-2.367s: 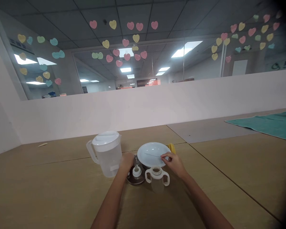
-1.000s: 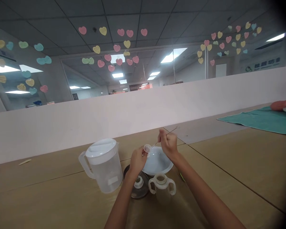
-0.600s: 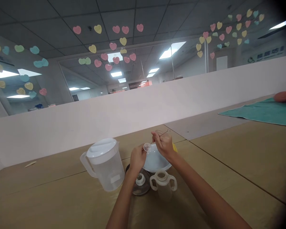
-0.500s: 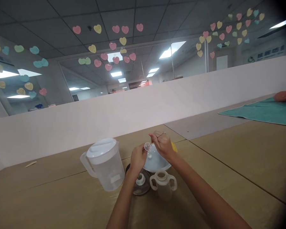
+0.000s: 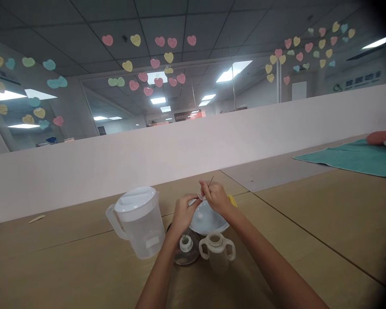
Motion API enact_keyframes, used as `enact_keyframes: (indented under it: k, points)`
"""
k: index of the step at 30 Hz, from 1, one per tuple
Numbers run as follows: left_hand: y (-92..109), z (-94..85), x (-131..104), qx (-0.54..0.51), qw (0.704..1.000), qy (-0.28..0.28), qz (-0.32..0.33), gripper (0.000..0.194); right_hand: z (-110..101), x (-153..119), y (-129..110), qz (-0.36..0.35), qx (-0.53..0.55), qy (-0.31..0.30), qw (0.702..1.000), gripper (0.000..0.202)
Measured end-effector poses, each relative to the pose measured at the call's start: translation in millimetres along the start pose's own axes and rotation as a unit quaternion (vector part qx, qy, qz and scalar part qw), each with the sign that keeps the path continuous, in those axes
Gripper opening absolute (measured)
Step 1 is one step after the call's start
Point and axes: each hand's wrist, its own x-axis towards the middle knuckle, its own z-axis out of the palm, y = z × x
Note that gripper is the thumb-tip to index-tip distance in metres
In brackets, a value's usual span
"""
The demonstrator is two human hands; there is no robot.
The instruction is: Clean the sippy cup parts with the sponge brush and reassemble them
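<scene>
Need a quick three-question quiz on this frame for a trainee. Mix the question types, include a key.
1. Multiple choice: what does the right hand hold?
A) the pitcher's handle
B) a thin rod
C) the teal cloth

2. True or false: the pitcher has its white lid on.

3. Fill in: the open-topped bottle, on the near side of the pale bowl, has ___ handles.

Key: 1. B; 2. true; 3. two
</scene>
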Motion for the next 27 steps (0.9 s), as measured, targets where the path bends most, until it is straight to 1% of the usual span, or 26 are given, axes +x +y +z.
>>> enact_keyframes:
  k: [2, 4, 6, 8, 10, 12, 15, 19, 21, 24, 26, 27]
  points:
    - [-2.6, -0.2, 0.3, -0.007, 1.000, -0.010, -0.009, 0.025, -5.5, 2.1, -1.9, 0.031, 0.012, -0.032, 0.999, 0.060]
    - [-3.5, -0.1, -0.2, -0.012, 0.999, -0.027, -0.015, 0.027, -16.0, 4.3, -8.4, 0.049, 0.002, -0.046, 0.998, 0.059]
    - [-2.2, 0.5, -1.1, -0.022, 0.999, -0.043, -0.014, 0.028, -29.8, 5.9, -18.5, 0.054, -0.005, -0.025, 0.998, 0.055]
    - [0.8, 1.8, -2.3, -0.035, 0.998, -0.058, -0.016, 0.028, -42.4, 6.5, -29.3, 0.054, 0.003, 0.019, 0.998, 0.055]
    - [4.4, 3.6, -3.5, -0.041, 0.997, -0.066, -0.019, 0.027, -48.5, 5.9, -36.9, 0.042, -0.005, 0.047, 0.998, 0.057]
    - [8.0, 4.7, -4.7, -0.043, 0.996, -0.070, -0.025, 0.026, -46.2, 4.6, -38.8, 0.020, -0.021, 0.053, 0.998, 0.057]
    - [13.4, 3.2, -6.3, -0.049, 0.996, -0.075, -0.027, 0.027, -32.3, 1.9, -31.9, 0.007, -0.021, 0.047, 0.999, 0.055]
    - [20.5, -4.5, -6.2, -0.060, 0.997, -0.045, -0.028, 0.031, -16.9, -1.0, -20.3, 0.024, 0.017, 0.003, 1.000, 0.056]
    - [22.4, -7.7, -5.0, -0.063, 0.997, -0.030, -0.029, 0.032, -16.3, -1.6, -19.7, 0.025, 0.028, -0.017, 0.999, 0.056]
    - [21.4, -7.6, -3.3, -0.068, 0.998, -0.003, -0.014, 0.033, -22.8, -1.0, -25.4, 0.023, 0.040, -0.039, 0.998, 0.054]
    - [19.1, -4.6, -2.9, -0.066, 0.998, 0.011, -0.002, 0.034, -27.9, -0.3, -30.4, 0.020, 0.046, -0.038, 0.998, 0.051]
    - [17.8, -2.9, -2.9, -0.067, 0.998, 0.014, 0.000, 0.034, -29.4, 0.0, -32.1, 0.017, 0.041, -0.027, 0.999, 0.050]
